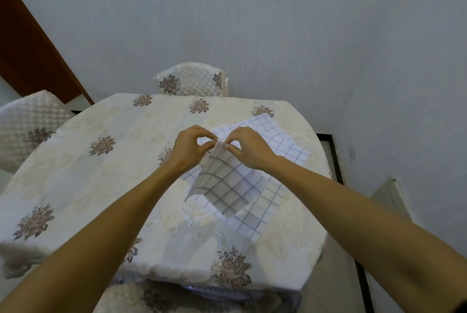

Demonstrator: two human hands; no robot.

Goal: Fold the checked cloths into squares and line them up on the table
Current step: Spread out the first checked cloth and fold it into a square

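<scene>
A white checked cloth hangs in the air above the table, held by one corner. My left hand and my right hand both pinch that corner, fingertips almost touching. Under it, more checked cloth lies flat on the table: one piece reaches toward the far right, another lies nearer to me. Where these flat pieces overlap is hidden by the lifted cloth and my hands.
The table wears a cream tablecloth with brown flower prints. A quilted chair stands at the far side, another at the left. A grey wall runs close along the right and back.
</scene>
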